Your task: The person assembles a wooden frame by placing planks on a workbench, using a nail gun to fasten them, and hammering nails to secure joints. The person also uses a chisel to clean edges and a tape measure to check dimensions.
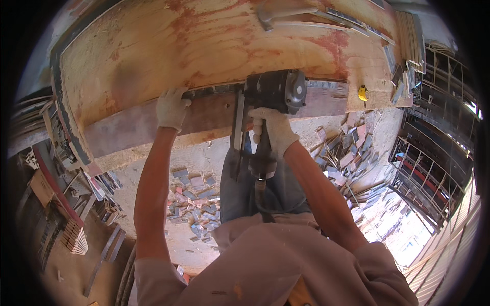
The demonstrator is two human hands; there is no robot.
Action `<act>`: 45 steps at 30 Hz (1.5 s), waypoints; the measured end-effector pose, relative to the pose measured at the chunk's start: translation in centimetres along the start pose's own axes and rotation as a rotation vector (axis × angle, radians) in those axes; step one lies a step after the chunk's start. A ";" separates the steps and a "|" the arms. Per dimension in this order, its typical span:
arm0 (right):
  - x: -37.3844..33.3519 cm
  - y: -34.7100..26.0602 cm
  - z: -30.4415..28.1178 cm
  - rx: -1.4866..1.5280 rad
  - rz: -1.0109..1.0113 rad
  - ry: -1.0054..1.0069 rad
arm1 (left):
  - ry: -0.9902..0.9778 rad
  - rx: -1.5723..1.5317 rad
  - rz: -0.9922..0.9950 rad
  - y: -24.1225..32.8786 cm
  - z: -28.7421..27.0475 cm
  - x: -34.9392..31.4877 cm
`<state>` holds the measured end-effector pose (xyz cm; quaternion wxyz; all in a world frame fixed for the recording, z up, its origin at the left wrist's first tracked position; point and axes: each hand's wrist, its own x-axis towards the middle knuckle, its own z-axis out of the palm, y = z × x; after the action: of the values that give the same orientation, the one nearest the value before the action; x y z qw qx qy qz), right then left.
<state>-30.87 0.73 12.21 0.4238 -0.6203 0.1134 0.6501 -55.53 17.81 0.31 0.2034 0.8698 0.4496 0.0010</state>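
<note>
My right hand [273, 130], in a pale work glove, is wrapped round the handle of a black pneumatic nail gun [270, 87]. The nail gun stands over a long reddish-brown board [209, 113] along the table's near edge, its magazine pointing back toward me. A hose runs from the base of its handle. My left hand [172, 108], gloved too, grips a narrow dark wooden strip [217, 90] on the board, left of the nail gun. The nail gun's tip is hidden, so I cannot tell whether it touches the strip.
The wide stained plywood worktable [138, 61] holds a hammer [278, 16] at the far side and a yellow tape measure [363, 93] at right. Wood offcuts [196, 201] litter the floor beneath. Metal racks [423, 163] stand at right; stacked timber [56, 199] lies left.
</note>
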 end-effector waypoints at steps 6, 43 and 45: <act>-0.9 -0.8 2.8 0.004 -0.011 -0.114 | 0.031 -0.112 -0.050 -1.4 -0.3 -0.7; -2.7 2.3 -9.3 -1.040 -0.315 0.211 | 0.147 0.141 0.473 26.9 8.5 26.8; -3.0 1.4 -8.7 -1.056 -0.320 0.214 | 0.283 0.101 0.688 22.5 5.7 23.7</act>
<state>-26.05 -7.23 12.59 0.1352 -0.8203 -0.2804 0.4798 -22.77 22.82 -1.21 0.0838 0.9702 0.1544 0.1670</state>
